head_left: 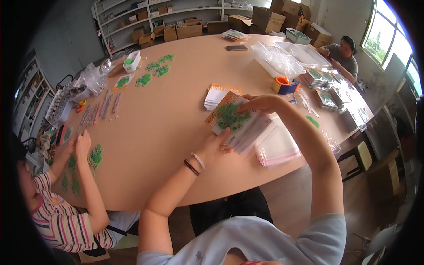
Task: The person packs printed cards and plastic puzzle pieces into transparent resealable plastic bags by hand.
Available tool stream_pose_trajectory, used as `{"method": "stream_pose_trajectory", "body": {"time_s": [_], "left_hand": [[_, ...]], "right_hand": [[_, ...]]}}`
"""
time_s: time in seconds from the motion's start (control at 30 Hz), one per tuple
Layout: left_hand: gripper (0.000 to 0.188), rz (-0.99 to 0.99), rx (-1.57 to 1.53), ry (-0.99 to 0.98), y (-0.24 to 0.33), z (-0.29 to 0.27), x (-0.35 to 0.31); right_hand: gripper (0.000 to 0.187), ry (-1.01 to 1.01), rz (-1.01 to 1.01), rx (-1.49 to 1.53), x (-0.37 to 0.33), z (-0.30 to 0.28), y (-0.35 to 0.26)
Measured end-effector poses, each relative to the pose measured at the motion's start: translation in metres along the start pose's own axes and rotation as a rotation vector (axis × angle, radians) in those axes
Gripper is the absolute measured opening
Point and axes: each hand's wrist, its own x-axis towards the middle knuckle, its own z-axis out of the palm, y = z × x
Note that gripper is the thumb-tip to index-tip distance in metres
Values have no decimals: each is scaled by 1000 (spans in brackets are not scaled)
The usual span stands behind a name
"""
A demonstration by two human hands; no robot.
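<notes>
Over the near middle of the table, I hold a printed card [227, 115] with an orange edge and a green, map-shaped piece on its face. My left hand [213, 145] grips its lower left edge, thumb on top. From the upper right, my right hand [265, 104] bends over the card, fingers closed at it. White and clear layers [252, 134] show at the card's right side; whether they are a sleeve or more cards, I cannot tell. Just behind lies a stack of orange and white cards [215, 98]. Clear plastic bags [282, 150] with pink edges lie to the right.
Orange and blue tape rolls [285, 85], white trays [274, 66] of clear bags and packed card stacks [316, 79] are at right. Green pieces [152, 70] lie far left. A co-worker in stripes [66, 212] handles something at left; another person [344, 57] sits far right.
</notes>
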Motion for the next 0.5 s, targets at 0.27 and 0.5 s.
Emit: {"method": "stream_pose_trajectory", "body": {"time_s": [0.27, 0.5], "left_hand": [[45, -171, 829, 75, 26, -17, -23], [26, 346, 328, 138, -5, -19, -53]], "right_hand": [[104, 189, 63, -487, -8, 40, -11], [117, 504, -215, -1189, -26, 137, -36]]}}
